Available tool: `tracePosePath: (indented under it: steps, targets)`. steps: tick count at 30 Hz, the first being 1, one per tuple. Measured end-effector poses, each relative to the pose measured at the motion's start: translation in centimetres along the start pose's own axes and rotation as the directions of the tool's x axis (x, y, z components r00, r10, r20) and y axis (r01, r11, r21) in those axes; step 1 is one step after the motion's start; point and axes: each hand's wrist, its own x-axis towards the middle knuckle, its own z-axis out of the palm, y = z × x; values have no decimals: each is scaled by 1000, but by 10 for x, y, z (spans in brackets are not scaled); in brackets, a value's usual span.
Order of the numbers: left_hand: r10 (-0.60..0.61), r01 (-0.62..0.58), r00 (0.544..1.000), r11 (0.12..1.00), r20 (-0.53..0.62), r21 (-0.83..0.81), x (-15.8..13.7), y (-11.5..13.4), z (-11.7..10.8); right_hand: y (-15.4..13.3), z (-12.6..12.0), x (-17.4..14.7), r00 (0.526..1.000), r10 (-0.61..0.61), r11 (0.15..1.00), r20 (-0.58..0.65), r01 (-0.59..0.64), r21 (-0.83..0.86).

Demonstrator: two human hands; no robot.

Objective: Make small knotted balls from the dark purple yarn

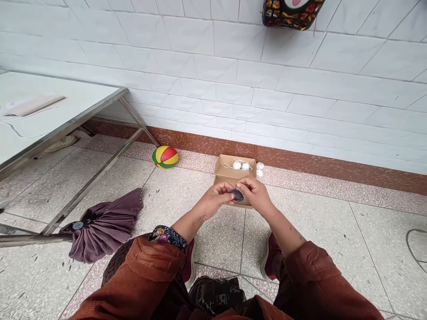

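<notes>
My left hand pinches a small, dark purple, rounded thing that looks like a ball of thread. Just above it, the fingertips of my right hand are closed on a thin dark strand rising from it. Both hands are close together over an open cardboard box on the floor, hiding part of its near half. In the box's far half lie two white balls of string with loose ends. A pair of small white, shiny round things sits on the floor against the box's right side.
A striped ball rests by the wall, left of the box. Further left are a metal-framed table and a folded purple umbrella on the floor. A patterned bag hangs on the tiled wall; a dark cable is at right.
</notes>
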Motion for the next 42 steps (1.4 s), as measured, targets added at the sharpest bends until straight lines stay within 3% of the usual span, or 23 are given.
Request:
tracePosePath:
  steps: [5,14,18,22,27,32,37,42]
  targets:
    - [25,-32,999,974,-35,-223,4,2,5,13,5,-6,992,69,995,104,-60,-83]
    - [-13,-43,976,967,-218,-250,18,-4,1,2,2,-17,939,-124,933,322,221,-284]
    - [-9,-24,971,991,-237,-134,16,-8,0,-2,-4,-14,948,-179,941,264,243,-235]
    - [-61,56,991,997,-123,-49,9,-8,1,0,-7,-8,984,-130,968,120,152,-201]
    - [-121,117,993,977,-12,-180,4,-4,1,7,-2,-3,999,-46,991,22,48,-122]
    - [-37,25,999,954,-35,-299,5,1,0,14,9,-7,992,37,996,118,-26,-90]
    - [20,-61,989,959,-150,-275,11,1,-2,13,15,-13,976,-65,971,207,109,-212]
    - [92,-116,967,989,-236,-92,15,-6,-2,-2,8,-15,944,-164,940,286,237,-245]
